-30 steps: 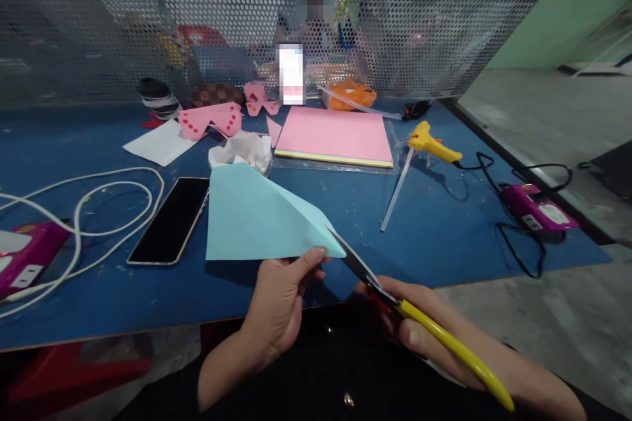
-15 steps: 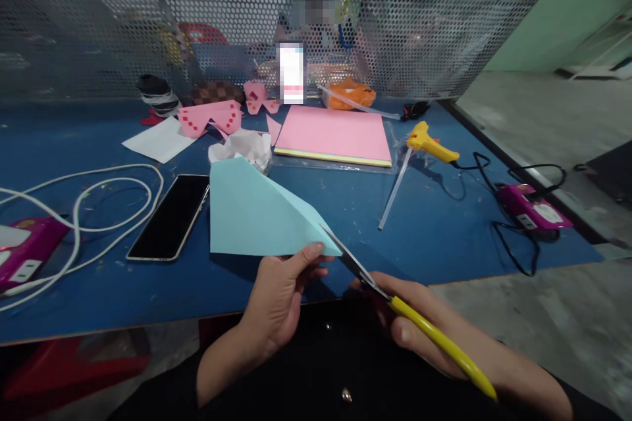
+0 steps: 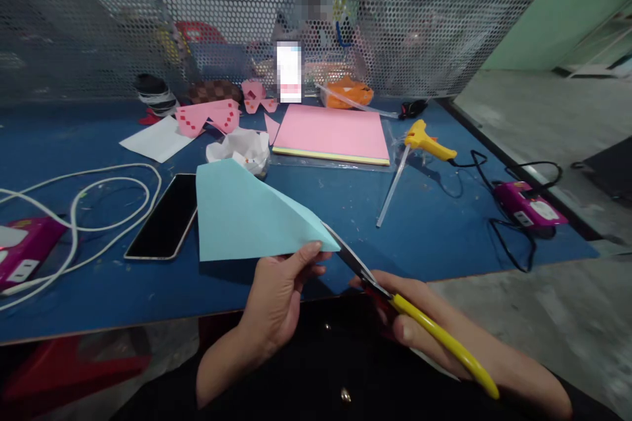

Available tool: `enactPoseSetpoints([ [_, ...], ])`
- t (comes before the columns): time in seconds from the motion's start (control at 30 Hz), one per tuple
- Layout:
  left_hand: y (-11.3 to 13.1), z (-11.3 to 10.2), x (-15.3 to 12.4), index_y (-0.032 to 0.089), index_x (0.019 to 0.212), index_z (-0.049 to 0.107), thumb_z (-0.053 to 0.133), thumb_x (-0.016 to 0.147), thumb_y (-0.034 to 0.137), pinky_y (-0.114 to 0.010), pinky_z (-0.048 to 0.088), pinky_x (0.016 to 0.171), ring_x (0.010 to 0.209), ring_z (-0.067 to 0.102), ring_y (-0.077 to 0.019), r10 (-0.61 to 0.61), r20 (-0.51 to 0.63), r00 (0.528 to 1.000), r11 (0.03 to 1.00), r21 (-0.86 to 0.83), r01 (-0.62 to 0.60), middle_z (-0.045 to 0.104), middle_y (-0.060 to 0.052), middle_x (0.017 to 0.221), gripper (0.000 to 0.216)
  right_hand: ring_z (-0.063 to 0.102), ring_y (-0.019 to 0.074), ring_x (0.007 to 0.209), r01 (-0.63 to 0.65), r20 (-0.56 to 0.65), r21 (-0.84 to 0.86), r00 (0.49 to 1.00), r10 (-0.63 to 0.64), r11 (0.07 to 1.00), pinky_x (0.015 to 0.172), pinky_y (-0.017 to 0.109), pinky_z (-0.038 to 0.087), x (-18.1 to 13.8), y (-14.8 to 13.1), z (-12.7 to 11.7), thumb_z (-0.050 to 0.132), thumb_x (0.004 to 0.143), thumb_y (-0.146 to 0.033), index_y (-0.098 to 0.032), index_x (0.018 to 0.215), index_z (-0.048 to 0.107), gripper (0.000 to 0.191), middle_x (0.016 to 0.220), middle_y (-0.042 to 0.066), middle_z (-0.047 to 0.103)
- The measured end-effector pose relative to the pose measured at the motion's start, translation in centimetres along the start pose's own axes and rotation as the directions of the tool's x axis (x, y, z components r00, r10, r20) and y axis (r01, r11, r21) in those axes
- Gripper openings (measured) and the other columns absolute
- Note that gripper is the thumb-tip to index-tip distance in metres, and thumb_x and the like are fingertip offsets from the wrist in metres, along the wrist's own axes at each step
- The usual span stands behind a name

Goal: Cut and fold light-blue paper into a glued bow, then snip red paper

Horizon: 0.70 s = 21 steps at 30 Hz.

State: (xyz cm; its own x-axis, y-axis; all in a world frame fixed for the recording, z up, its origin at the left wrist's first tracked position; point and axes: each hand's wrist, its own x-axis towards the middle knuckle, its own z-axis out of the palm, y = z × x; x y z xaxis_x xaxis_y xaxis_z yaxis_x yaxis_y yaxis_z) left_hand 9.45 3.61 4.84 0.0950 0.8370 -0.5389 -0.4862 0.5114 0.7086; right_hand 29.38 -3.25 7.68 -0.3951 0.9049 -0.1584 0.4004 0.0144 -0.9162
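My left hand (image 3: 279,299) pinches the near edge of a folded light-blue paper (image 3: 241,214) and holds it just above the blue table (image 3: 419,230). My right hand (image 3: 434,335) grips yellow-handled scissors (image 3: 390,296). The blades point up and left, and their tip sits at the paper's right corner, close to my left thumb. Both hands hover over the table's near edge.
A black phone (image 3: 162,217) lies left of the paper beside a white cable (image 3: 99,210). Behind are crumpled white paper (image 3: 241,148), a pink paper stack (image 3: 333,135), pink cut-outs (image 3: 207,115) and a yellow glue gun (image 3: 424,141). Magenta power strips (image 3: 526,204) sit at both sides. A perforated metal screen (image 3: 434,20) backs the table.
The blue paper has shifted a little to the left in my left hand. The scissors stay at its right corner, the blade reaching slightly further along the edge.
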Motion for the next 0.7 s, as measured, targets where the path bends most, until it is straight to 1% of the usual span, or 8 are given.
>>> enactPoseSetpoints([
  [0.1,0.5,-0.3,0.1,0.009,0.072,0.077,0.092,0.054,0.019,-0.017,0.055,0.054,0.067,0.07,-0.0148,0.018,-0.044,0.999,0.999,-0.036,-0.02,0.074,-0.005,0.073,0.025,0.065,0.0212,0.068,-0.053,-0.045,-0.063,0.998,0.05,0.997,0.059,0.03,0.055,-0.3,0.1,-0.6,0.055,0.087,-0.064,-0.027,0.121,0.066,0.051,0.08,0.005,0.07],
  [0.23,1.4,-1.2,0.3,0.01,0.072,0.077,0.092,0.053,0.018,-0.017,0.055,0.054,0.068,0.07,-0.0145,0.112,-0.117,0.987,0.988,-0.089,-0.122,0.074,-0.004,0.073,0.026,0.065,0.0205,0.06,-0.149,-0.098,-0.075,0.985,0.142,0.986,0.051,0.029,0.054,-1.2,0.7,-1.5,0.058,0.089,-0.053,-0.03,0.116,0.068,0.036,0.069,0.001,0.069],
  [0.33,1.9,-1.7,0.3,0.009,0.069,0.076,0.093,0.051,0.018,-0.017,0.056,0.054,0.066,0.069,-0.0147,0.146,-0.107,0.984,0.987,-0.059,-0.153,0.073,-0.005,0.07,0.026,0.066,0.0203,0.062,-0.185,-0.148,-0.132,0.975,0.165,0.974,0.054,0.03,0.054,-1.1,0.7,-1.2,0.055,0.093,-0.045,-0.029,0.113,0.068,0.029,0.076,0.002,0.072],
  [0.4,2.1,-1.8,0.0,0.009,0.069,0.077,0.093,0.052,0.019,-0.018,0.055,0.054,0.064,0.069,-0.0147,0.144,-0.051,0.988,0.989,-0.033,-0.146,0.073,-0.005,0.068,0.025,0.068,0.0219,0.068,-0.206,-0.191,-0.206,0.967,0.168,0.957,0.058,0.032,0.054,-0.4,0.4,-0.5,0.054,0.093,-0.043,-0.027,0.119,0.063,0.033,0.085,0.004,0.074],
  [0.47,2.3,-1.9,-0.4,0.01,0.071,0.077,0.092,0.053,0.02,-0.018,0.055,0.054,0.063,0.068,-0.0142,0.147,0.0,0.989,0.989,-0.019,-0.147,0.074,-0.005,0.068,0.025,0.07,0.0262,0.078,-0.255,-0.292,-0.341,0.944,0.156,0.905,0.065,0.037,0.054,0.8,0.1,0.5,0.055,0.089,-0.043,-0.023,0.126,0.058,0.042,0.096,0.008,0.074],
  [0.57,2.6,-2.0,-1.0,0.011,0.07,0.077,0.092,0.052,0.021,-0.019,0.054,0.054,0.061,0.066,-0.0134,0.183,0.021,0.983,0.983,-0.007,-0.183,0.074,-0.005,0.067,0.025,0.067,0.0356,0.086,-0.344,-0.483,-0.536,0.874,0.054,0.771,0.067,0.045,0.051,3.3,0.2,1.9,0.056,0.082,-0.04,-0.015,0.126,0.058,0.052,0.108,0.017,0.068],
  [0.63,2.9,-2.2,-1.4,0.011,0.068,0.077,0.093,0.05,0.021,-0.018,0.054,0.053,0.06,0.066,-0.0133,0.207,0.012,0.978,0.978,-0.005,-0.207,0.073,-0.005,0.065,0.026,0.065,0.0381,0.084,-0.376,-0.54,-0.544,0.841,0.03,0.75,0.064,0.046,0.047,4.9,0.5,2.7,0.053,0.083,-0.039,-0.009,0.124,0.06,0.051,0.105,0.021,0.066],
  [0.7,3.0,-2.4,-1.6,0.012,0.068,0.077,0.093,0.049,0.022,-0.019,0.053,0.053,0.06,0.065,-0.0132,0.221,0.003,0.975,0.975,-0.007,-0.221,0.073,-0.004,0.065,0.027,0.063,0.0391,0.083,-0.371,-0.558,-0.506,0.829,0.033,0.779,0.065,0.047,0.045,6.1,0.6,3.2,0.047,0.087,-0.036,-0.005,0.12,0.062,0.047,0.099,0.024,0.064],
])
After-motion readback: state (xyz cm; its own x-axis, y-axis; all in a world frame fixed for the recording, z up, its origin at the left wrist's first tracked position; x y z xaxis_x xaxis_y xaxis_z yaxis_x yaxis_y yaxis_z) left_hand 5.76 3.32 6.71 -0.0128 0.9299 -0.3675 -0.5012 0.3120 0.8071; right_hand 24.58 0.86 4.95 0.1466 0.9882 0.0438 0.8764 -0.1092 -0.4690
